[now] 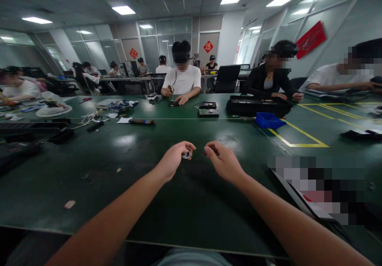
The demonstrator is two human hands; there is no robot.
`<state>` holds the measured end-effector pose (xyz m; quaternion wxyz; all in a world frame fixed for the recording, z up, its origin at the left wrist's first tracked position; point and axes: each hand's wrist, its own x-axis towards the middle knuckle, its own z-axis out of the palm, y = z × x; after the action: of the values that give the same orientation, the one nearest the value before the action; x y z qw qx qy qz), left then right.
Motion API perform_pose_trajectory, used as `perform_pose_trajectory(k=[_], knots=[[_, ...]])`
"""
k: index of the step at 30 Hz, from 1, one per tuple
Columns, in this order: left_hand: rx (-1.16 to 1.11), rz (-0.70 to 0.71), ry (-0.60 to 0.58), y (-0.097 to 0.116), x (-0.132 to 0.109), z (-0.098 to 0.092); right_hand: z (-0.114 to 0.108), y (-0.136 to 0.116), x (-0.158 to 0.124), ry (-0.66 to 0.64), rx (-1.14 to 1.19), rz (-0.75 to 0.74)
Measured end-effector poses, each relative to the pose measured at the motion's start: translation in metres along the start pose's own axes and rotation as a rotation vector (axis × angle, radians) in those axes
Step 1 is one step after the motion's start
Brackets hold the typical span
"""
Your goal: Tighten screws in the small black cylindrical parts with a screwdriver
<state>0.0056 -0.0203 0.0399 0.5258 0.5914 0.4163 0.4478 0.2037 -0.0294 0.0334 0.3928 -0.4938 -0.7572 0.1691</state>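
Steadiness and a light touch should serve well, as the left hand (pixel 176 154) pinches a small round piece (pixel 186 155) and the right hand (pixel 224 159) grips a thin red-ended tool (pixel 205 153) just beside it, both near-left of the blue bin (pixel 270 121).

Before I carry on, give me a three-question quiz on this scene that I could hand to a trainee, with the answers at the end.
1. Which hand holds the small round silvery piece?
2. True or false: the open blue plastic bin lies nearer the left hand than the right hand.
3. What is the right hand holding?
A) a white paper cup
B) a thin tool with a red part
C) a roll of yellow tape

Key: 1. The left hand. 2. False; it lies off to the right, nearer the right hand. 3. B.
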Motion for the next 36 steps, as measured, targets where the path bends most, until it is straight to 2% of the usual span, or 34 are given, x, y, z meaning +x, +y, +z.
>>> perform_pose_trajectory(k=[4,8,14,20,28,36], knots=[[0.301,0.055,-0.094,-0.018,-0.004,0.010,0.000,0.001,-0.001,0.000,0.044,0.021],[0.458,0.125,-0.060,-0.034,-0.004,0.004,0.000,0.000,-0.001,0.013,0.080,0.026],[0.488,0.184,-0.019,-0.037,0.002,-0.010,-0.001,-0.002,-0.002,0.080,0.122,0.043],[0.483,0.191,0.012,-0.039,0.004,-0.014,0.000,0.004,-0.001,0.257,0.424,0.046],[0.542,0.187,0.058,-0.036,0.003,-0.012,0.005,0.007,-0.002,0.175,0.409,0.032],[0.566,0.213,0.032,-0.040,0.004,-0.015,0.005,0.006,-0.002,0.147,0.356,0.037]])
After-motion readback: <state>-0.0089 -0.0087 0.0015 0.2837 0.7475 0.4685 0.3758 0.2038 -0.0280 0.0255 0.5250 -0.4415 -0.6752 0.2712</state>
